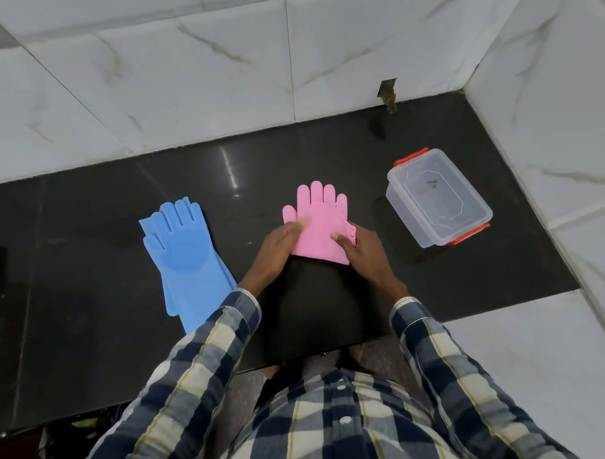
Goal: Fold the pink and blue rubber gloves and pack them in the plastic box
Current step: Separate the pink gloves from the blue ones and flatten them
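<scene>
Pink rubber gloves (pixel 320 228) sit folded on the dark counter (pixel 109 339), pinched by my left hand (pixel 283 245) and right hand (pixel 358 248); springy cuffs may unfold before reaching the plastic box (pixel 439 198).

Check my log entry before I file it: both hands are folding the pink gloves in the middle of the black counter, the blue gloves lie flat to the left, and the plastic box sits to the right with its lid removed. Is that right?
One detail is wrong: the plastic box has its lid on, red clips at both ends, as the head view shows. The rest stands: the left hand and right hand fold the pink gloves mid-counter, and the blue gloves lie flat to the left.
</scene>
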### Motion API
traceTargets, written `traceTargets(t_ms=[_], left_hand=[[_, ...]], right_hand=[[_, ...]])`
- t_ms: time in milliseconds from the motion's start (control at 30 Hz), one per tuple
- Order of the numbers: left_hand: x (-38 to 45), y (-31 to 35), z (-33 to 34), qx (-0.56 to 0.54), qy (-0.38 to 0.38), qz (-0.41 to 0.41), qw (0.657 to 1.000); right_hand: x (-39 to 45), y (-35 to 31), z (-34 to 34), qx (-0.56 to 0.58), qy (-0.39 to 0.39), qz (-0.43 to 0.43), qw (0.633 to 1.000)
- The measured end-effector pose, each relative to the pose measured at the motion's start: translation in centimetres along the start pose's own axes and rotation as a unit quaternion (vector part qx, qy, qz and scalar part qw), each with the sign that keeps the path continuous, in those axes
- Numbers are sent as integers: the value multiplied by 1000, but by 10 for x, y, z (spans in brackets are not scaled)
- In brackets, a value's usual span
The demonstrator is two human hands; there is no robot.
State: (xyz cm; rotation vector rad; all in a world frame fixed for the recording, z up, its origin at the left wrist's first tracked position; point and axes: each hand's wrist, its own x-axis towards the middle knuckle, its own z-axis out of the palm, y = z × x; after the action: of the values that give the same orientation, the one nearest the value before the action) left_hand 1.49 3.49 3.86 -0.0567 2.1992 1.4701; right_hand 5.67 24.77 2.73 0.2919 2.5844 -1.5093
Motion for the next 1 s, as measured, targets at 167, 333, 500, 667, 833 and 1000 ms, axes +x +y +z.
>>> traceTargets(t_ms=[167,333,500,667,833,1000], left_hand=[[11,-14,6,117,-17,14,993],[26,-10,6,101,29,35,994],[43,-5,4,139,89,54,985],[53,0,10,239,148,29,959],[41,0,27,311,212,147,915],[45,-23,39,442,75,178,876]], right_hand=[[11,0,7,22,-18,47,998],[38,-8,10,37,33,93,994],[63,-11,8,-8,50,81,995],[81,-5,15,-117,66,63,989],[44,-5,46,-262,204,-27,943],[25,30,69,-330,68,-36,941]])
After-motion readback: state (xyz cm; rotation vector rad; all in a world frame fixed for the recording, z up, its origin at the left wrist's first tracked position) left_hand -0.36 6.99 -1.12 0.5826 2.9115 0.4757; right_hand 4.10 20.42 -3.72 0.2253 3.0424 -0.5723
